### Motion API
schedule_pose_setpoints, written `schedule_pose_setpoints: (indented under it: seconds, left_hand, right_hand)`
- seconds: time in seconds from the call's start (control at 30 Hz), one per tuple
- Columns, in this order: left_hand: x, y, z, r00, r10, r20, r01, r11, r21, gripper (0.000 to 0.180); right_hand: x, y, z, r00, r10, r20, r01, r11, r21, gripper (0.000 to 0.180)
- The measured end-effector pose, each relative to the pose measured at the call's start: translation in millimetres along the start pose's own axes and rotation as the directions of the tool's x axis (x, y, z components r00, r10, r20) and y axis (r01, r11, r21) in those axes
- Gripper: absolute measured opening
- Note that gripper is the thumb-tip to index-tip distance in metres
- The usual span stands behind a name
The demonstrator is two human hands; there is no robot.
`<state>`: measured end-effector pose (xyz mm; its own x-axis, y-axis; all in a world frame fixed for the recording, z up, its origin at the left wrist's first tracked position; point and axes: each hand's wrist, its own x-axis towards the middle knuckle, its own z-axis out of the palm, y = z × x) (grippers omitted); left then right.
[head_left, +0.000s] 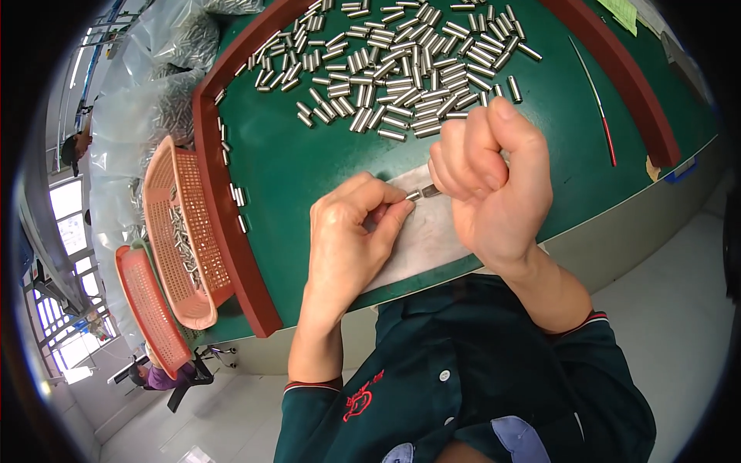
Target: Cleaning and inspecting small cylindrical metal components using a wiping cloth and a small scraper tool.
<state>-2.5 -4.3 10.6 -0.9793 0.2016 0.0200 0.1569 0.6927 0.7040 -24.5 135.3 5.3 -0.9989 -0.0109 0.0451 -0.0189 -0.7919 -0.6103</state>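
Observation:
My left hand [343, 231] pinches a small, shiny metal cylinder [414, 196] between thumb and fingertips. Closed in a fist, my right hand [494, 174] grips a tool with a narrow grey metal tip [430, 190]; the fist hides the rest, so its kind is unclear. That tip is at the cylinder's right end; whether it reaches inside cannot be made out. Both hands are above a whitish cloth [421, 247] at the table's near edge. Beyond them, many loose metal cylinders [409, 73] lie spread on the green tabletop [309, 158].
Dark red rails border the work area at left [224, 201] and right [617, 69]. A thin rod with a red handle [607, 139] lies at right. Beyond the left rail are an orange basket of metal pieces [158, 185], a pinkish basket [150, 309] and filled plastic bags [123, 139].

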Motion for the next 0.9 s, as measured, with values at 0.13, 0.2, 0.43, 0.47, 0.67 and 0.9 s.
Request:
schedule_pose_setpoints:
  seconds: [0.13, 0.2, 0.43, 0.47, 0.67, 0.9]
  left_hand:
    - [-0.7, -1.6, -0.5, 1.000, -0.001, 0.008, 0.001, 1.000, -0.013, 0.008]
    - [-1.1, -1.2, -0.3, 1.000, 0.000, 0.007, 0.000, 1.000, -0.013, 0.008]
    - [-1.6, -2.5, 0.0, 1.000, 0.018, -0.003, -0.018, 0.999, -0.046, 0.007]
    - [-1.2, -2.7, 0.1, 1.000, 0.023, -0.002, -0.023, 0.999, -0.045, 0.007]
    - [-0.9, -4.8, 0.9, 1.000, 0.009, -0.004, -0.009, 0.996, -0.090, 0.007]
    - [-0.3, -6.4, 0.8, 1.000, -0.010, 0.008, 0.011, 0.994, -0.105, 0.008]
  right_hand:
    - [0.7, 1.2, 4.2, 1.000, 0.020, -0.012, -0.021, 0.998, -0.062, 0.039]
    - [1.4, 1.3, 4.6, 1.000, 0.028, -0.010, -0.029, 0.996, -0.090, 0.041]
    - [2.5, 2.3, 7.4, 0.999, 0.042, -0.004, -0.042, 0.994, -0.101, 0.041]
    - [2.6, 2.3, 7.6, 0.999, 0.037, -0.008, -0.038, 0.993, -0.109, 0.041]
    - [3.3, 1.6, 10.1, 1.000, 0.030, 0.007, -0.028, 0.983, -0.180, 0.040]
    - [1.6, 5.4, 3.5, 0.998, 0.016, 0.057, -0.009, 0.994, -0.112, 0.034]
